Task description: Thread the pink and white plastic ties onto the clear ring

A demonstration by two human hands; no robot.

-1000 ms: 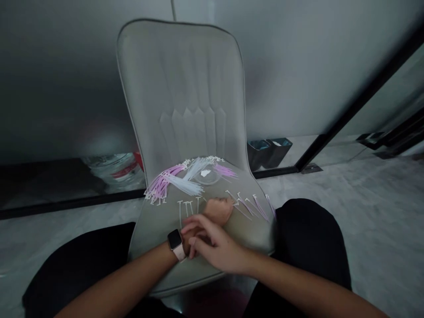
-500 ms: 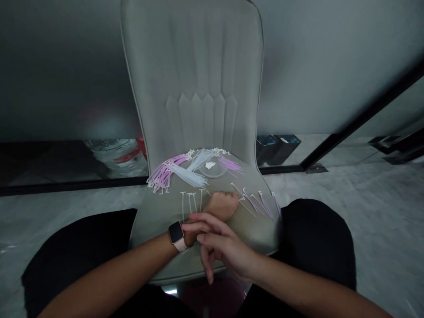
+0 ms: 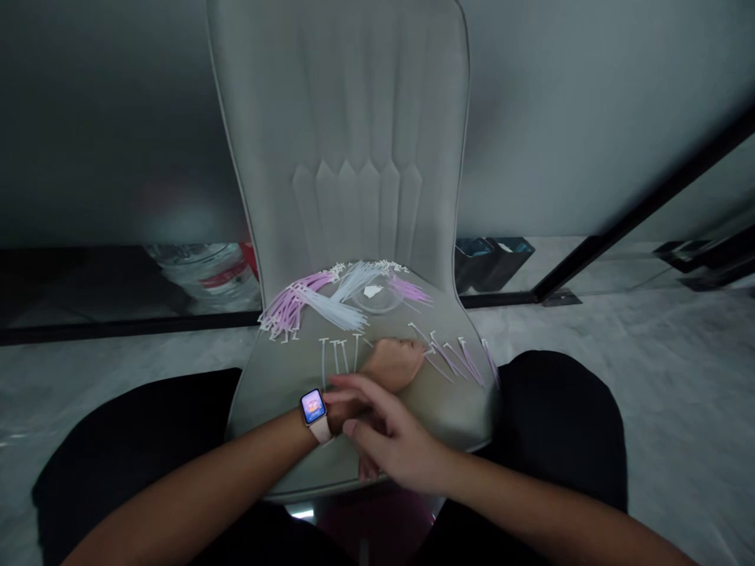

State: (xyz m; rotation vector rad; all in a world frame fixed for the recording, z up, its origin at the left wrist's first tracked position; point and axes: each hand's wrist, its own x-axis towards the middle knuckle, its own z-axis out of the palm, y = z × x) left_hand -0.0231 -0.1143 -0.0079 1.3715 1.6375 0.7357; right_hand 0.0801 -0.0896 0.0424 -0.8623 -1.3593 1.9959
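My left hand is curled into a fist above the chair seat, back upward; whatever it may hold is hidden. On that wrist is a smartwatch with a lit screen and a pale band. My right hand crosses over the left wrist, fingers apart, with the index fingertip at the watch's right edge. Several thin white plastic strips with T-shaped ends lie just beyond the left wrist. Loose purple strips of the same kind lie right of the fist.
Toward the seat back lie a purple bundle, a white bundle, another purple bundle and a clear round dish with a white piece. The grey chair stands against a glass partition; behind it are a water bottle and dark bins.
The watch screen has gone from dark to lit. My right hand has shifted slightly, its lower fingers drawing in. The left fist and the strips stay in place.
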